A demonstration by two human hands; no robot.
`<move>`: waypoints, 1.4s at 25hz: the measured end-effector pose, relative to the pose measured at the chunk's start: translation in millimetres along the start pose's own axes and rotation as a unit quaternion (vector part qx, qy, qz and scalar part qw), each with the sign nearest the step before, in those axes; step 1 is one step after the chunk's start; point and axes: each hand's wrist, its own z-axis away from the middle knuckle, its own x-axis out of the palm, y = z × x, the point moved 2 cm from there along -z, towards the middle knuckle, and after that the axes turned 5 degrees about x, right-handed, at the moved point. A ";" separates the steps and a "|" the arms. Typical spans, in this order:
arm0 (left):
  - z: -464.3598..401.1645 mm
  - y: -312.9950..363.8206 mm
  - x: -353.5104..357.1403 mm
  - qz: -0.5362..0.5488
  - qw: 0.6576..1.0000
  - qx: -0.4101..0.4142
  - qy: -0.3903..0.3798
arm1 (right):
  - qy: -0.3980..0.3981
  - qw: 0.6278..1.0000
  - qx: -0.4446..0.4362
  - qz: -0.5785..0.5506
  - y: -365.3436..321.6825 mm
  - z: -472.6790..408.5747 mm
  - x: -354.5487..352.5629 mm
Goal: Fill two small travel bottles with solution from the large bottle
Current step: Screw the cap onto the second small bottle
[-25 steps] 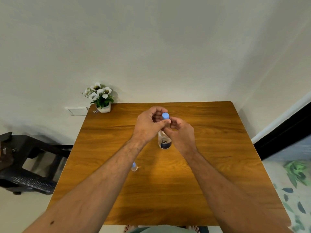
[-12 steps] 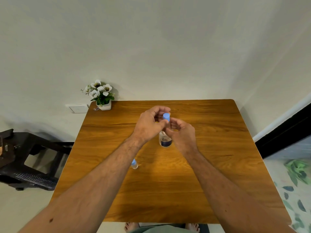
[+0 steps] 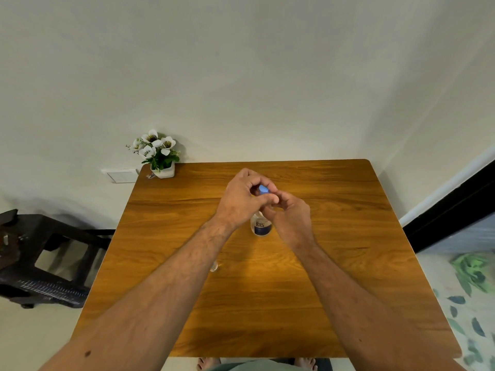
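- Two hands meet over a wooden table [image 3: 334, 263], working at the top of the large bottle [image 3: 261, 226], which stands upright near the table's middle.
- Far left, off the table: a dark chair [image 3: 40, 258]; on the back-left corner, a small pot of white flowers [image 3: 158, 153].
- One small bottle [image 3: 214, 266], clear and mostly hidden behind the left forearm, stands on the table nearer the person; a second is not visible.
- Left hand [image 3: 241, 199] curls its fingers closed round the blue cap [image 3: 263, 189], pinching it from above.
- Right hand [image 3: 292, 218] closes on the bottle's neck just under the cap, steadying it.
- Judged by looks, the large bottle is light, rigid plastic with a smooth label, likely slippery if wet; best held low on the body while the cap turns.
- Small bottle looks tippy and light; it would need holding at the base when poured into.
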 end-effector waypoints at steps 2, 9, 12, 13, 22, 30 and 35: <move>-0.9 -1.4 -0.9 0.030 1.000 -0.001 -0.006 | 0.005 1.000 -0.004 0.000 1.2 1.3 0.1; 4.7 -4.5 1.1 0.047 0.999 0.001 -0.016 | 0.002 1.000 -0.005 0.004 2.3 3.5 -0.6; 7.1 -4.3 2.8 0.044 0.999 0.013 -0.027 | 0.011 1.000 -0.001 -0.004 4.2 3.6 -1.6; 7.8 -3.0 3.4 0.036 0.999 0.011 -0.020 | 0.008 1.000 -0.003 -0.004 4.5 3.6 -1.9; 9.4 0.4 2.4 0.037 0.998 -0.036 0.031 | 0.000 1.000 -0.015 0.008 -1.6 8.2 -2.9; 7.9 13.9 4.5 0.025 0.989 -0.062 0.133 | 0.036 0.999 -0.018 0.028 -14.2 11.7 -3.4; 9.9 13.1 4.2 0.002 0.995 -0.006 0.098 | 0.025 0.998 -0.046 0.026 -15.0 13.2 -4.7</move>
